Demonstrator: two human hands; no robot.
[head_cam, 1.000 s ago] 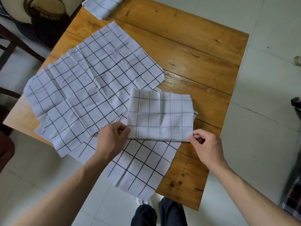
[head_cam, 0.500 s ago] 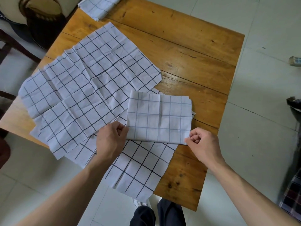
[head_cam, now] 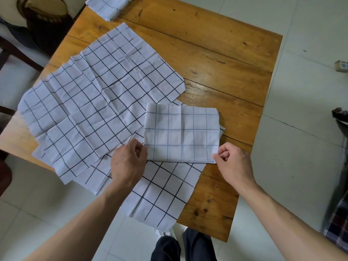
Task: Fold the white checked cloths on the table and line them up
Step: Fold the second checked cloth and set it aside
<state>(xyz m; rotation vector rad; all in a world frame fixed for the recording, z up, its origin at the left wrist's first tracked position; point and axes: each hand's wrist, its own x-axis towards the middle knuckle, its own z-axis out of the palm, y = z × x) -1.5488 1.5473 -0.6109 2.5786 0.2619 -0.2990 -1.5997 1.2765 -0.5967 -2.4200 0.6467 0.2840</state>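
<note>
A folded white checked cloth (head_cam: 181, 133) lies on the wooden table (head_cam: 222, 59), on top of unfolded cloths. My left hand (head_cam: 128, 162) pinches its near left corner. My right hand (head_cam: 234, 165) pinches its near right corner. A large unfolded checked cloth (head_cam: 94, 102) is spread to the left. Another unfolded cloth (head_cam: 158, 193) lies beneath and hangs over the table's near edge. A folded cloth (head_cam: 109, 6) sits at the far left corner, partly out of frame.
A dark chair with a round woven object (head_cam: 45, 21) stands beyond the table's far left. Tiled floor surrounds the table. A small box (head_cam: 341, 65) lies on the floor at the right. My legs (head_cam: 182, 247) are below the near edge.
Both hands keep their pinch on the folded cloth's near corners. The cloth has hardly shifted; only the camera view moved slightly.
</note>
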